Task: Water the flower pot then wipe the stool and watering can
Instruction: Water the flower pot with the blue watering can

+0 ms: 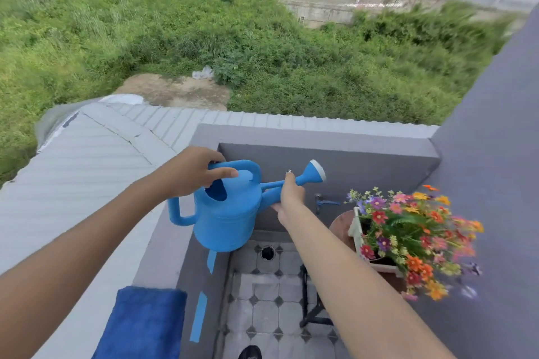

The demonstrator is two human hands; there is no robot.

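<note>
A blue plastic watering can [227,213] hangs in the air over the tiled corner, its spout pointing right. My left hand [194,170] grips its top handle. My right hand [290,197] holds the spout just behind the white-faced rose. To the right, a pale flower pot [357,226] full of red, orange, pink and purple flowers [414,239] sits on a brown round stool [339,226] with black legs. A blue cloth [143,323] lies on the grey ledge at the lower left.
A grey parapet [320,137] borders the corner, with a corrugated roof [87,154] and green brush beyond. A blue tap [323,202] sticks out of the wall behind the spout. The floor tiles [262,300] have a drain hole [267,252]. A dark grey wall [495,154] rises on the right.
</note>
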